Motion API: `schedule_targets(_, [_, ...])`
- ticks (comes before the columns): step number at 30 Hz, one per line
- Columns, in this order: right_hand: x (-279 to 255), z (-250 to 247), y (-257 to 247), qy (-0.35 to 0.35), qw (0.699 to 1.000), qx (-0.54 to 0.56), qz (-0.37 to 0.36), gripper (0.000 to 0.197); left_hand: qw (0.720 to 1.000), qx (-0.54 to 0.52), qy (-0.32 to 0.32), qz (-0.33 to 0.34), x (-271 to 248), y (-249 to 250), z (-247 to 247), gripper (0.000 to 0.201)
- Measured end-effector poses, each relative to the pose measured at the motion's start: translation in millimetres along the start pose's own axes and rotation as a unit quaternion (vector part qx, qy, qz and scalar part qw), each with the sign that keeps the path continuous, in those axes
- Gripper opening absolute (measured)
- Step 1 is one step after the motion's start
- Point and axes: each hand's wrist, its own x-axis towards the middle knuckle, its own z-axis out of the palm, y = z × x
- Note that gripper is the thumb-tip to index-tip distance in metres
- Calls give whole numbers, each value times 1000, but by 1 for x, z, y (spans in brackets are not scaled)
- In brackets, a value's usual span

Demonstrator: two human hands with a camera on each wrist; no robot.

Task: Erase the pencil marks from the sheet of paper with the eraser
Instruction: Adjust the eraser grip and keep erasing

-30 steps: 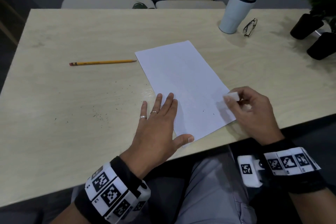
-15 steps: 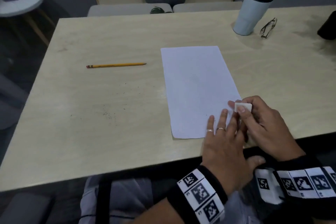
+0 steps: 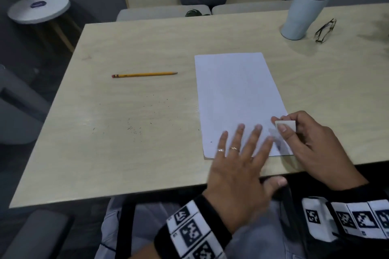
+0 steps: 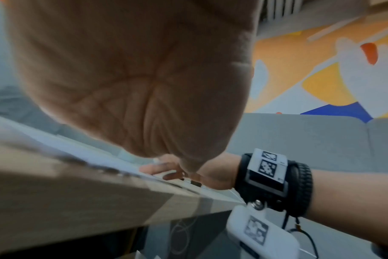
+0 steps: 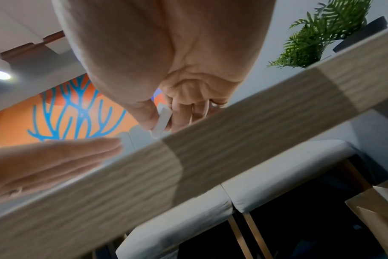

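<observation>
pinching eraser (image 3: 285,125), right hand (image 3: 311,143) seemingly above paper (image 3: 237,94).

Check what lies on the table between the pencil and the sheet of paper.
Nothing: in the head view the stretch of table from the pencil tip to the sheet of paper is bare wood. The dark crumbs lie nearer the person.

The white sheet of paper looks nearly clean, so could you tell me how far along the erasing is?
Mostly done: the white sheet of paper shows no clear marks, and dark crumbs lie on the table. The right hand pinches the white block eraser at the sheet's near right corner; the left hand lies flat there. Only that corner seems left.
</observation>
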Motion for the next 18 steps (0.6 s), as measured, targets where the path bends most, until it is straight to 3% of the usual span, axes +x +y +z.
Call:
schedule_targets(3, [-1, 0, 1, -6, 1000, -4, 2, 18, 999, 15, -25, -37, -6, -16, 7, 89])
schedule_targets(7, [-1, -1, -2, -9, 1000, -5, 9, 22, 966, 34, -52, -251, -30, -76, -10, 112])
schedule_targets(9, [-1, -1, -1, -6, 1000, 12, 12, 24, 948, 14, -53, -313, -33, -87, -25, 116])
schedule_targets(11, [1, -2, -1, -6, 998, 60, 26, 30, 964, -3, -20, -265, -27, -72, -33, 109])
schedule_targets(15, [3, -4, -6, -9, 990, 135, 48, 27, 997, -21, 10, -72, 0, -1, -35, 95])
schedule_targets(18, [0, -4, -5, -2, 989, 144, 40, 42, 996, -62, -30, -61, 15, 33, -39, 86])
